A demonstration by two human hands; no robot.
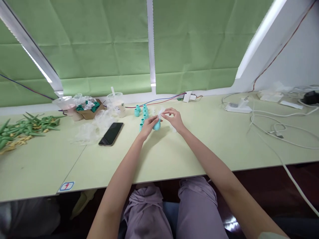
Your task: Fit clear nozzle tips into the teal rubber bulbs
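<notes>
Above the table my left hand (149,125) is closed around a turquoise rounded piece (157,124), its bulb end pointing down. At the top of that piece my right hand (175,119) pinches a thin, whitish translucent film (161,113); its exact kind is too small to make out. Just left of my hands stand several similar turquoise pieces (145,112), some with open round tops. Small clear bits (154,112) lie behind my left hand, and another clear scrap (172,128) is partly hidden under my right hand.
A black phone (111,134) and crumpled clear plastic (91,127) lie to the left. Further back are two plastic cups (117,103) and a cardboard box (90,113). Green plastic parts (30,126) are heaped far left. A power strip (238,107) and white cables (274,124) occupy the right.
</notes>
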